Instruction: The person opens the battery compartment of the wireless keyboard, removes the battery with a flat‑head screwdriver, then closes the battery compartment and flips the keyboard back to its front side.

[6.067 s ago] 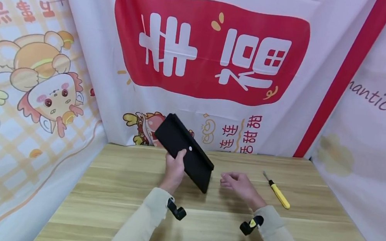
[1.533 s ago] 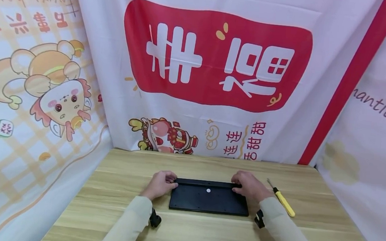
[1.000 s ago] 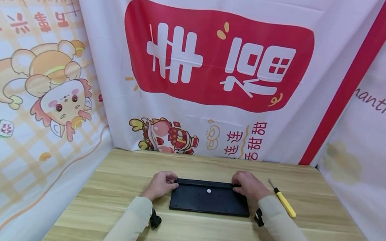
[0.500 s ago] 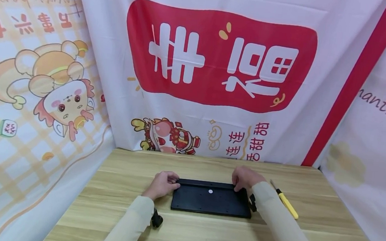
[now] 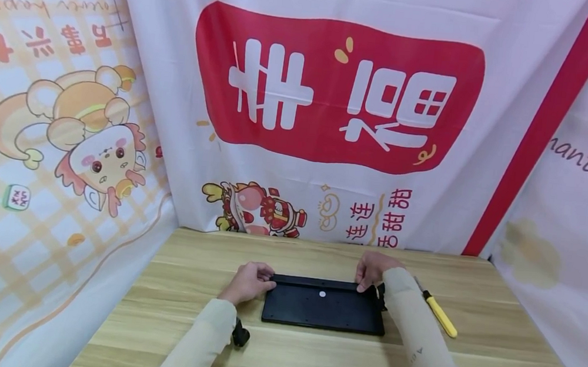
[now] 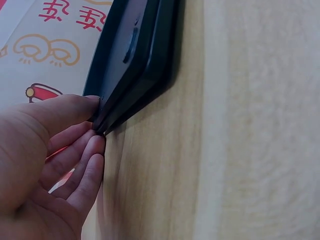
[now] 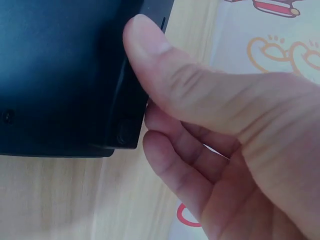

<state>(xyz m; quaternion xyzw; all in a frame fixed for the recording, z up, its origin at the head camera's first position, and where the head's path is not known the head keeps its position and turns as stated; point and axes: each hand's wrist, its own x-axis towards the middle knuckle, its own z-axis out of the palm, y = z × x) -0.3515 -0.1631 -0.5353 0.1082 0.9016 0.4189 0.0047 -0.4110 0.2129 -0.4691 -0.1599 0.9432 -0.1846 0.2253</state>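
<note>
A black keyboard [image 5: 323,311] lies underside up on the wooden table, its raised ridge along the far edge and a round white sticker [image 5: 322,294] near the middle. My left hand [image 5: 249,282] pinches its far left corner. In the left wrist view the thumb rests on the keyboard's [image 6: 131,65] corner, the fingertips against the edge. At the far right end, my right hand [image 5: 372,269] pinches the ridge. The right wrist view has the thumb over the ridge and the fingers behind it, beside a small round foot [image 7: 121,136] and a screw [image 7: 7,116].
A screwdriver [image 5: 442,317] with a yellow handle lies right of the keyboard, its shaft partly behind the right sleeve [image 5: 420,337]. A printed cloth [image 5: 333,104] hangs behind the wooden table [image 5: 298,361], with more cloth at both sides.
About six seconds ago the left hand held the keyboard tilted in the air; now it lies flat. Lately the right wrist has swung up and inward, thumb pointing down at the ridge. The left hand keeps its grip.
</note>
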